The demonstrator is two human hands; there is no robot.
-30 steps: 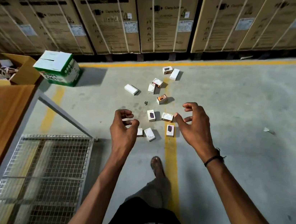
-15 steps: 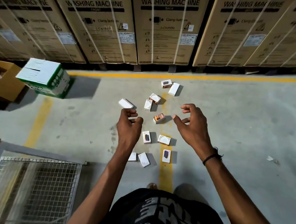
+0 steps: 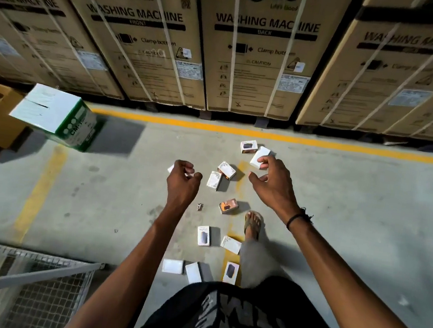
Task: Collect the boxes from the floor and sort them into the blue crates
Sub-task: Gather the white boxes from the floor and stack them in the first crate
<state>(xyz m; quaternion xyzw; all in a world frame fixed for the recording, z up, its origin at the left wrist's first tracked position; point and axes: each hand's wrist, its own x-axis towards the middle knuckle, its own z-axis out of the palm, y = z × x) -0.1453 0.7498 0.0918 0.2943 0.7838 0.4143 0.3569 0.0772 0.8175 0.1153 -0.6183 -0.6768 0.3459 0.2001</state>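
Both your hands hang empty, fingers loosely curled: left hand (image 3: 183,184), right hand (image 3: 273,183). Below them, small boxes (image 3: 214,180) lie scattered across the floor (image 3: 353,223).

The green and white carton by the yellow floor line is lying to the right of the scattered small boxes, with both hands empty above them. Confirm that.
Not quite. The head view shows the green and white carton to the left of the scattered small boxes, not the right. The rest stands: it sits by the yellow floor line, and the left hand and right hand hold nothing.
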